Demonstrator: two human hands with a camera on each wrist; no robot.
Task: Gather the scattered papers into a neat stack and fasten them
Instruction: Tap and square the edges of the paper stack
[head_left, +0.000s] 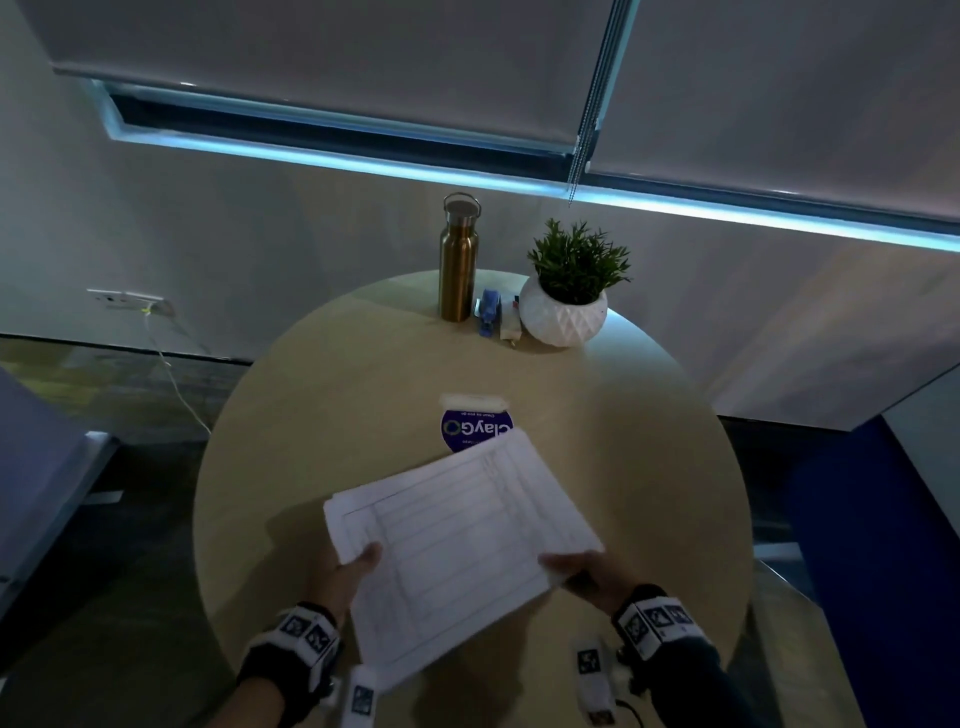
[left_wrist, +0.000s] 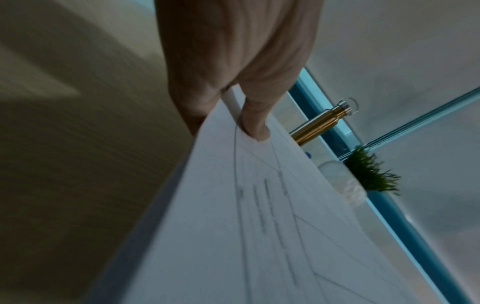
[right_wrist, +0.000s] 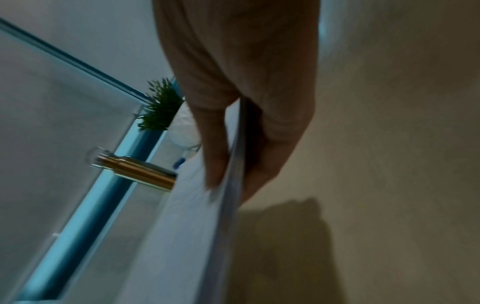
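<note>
A stack of white ruled papers (head_left: 462, 545) is held above the round wooden table (head_left: 291, 395), tilted, near its front. My left hand (head_left: 353, 569) pinches the stack's left edge, thumb on top (left_wrist: 255, 123), fingers beneath. My right hand (head_left: 576, 569) pinches the right edge, thumb over the sheets (right_wrist: 215, 156) and fingers under them. The sheets' corners at the left are slightly fanned. A blue stapler (head_left: 488, 312) stands at the table's far edge, between the bottle and the plant pot.
A gold metal bottle (head_left: 458, 265) and a potted plant in a white pot (head_left: 563, 312) stand at the table's far edge. A blue and white ClayGo label (head_left: 475, 423) lies mid-table, partly under the papers. A wall and window blinds rise behind.
</note>
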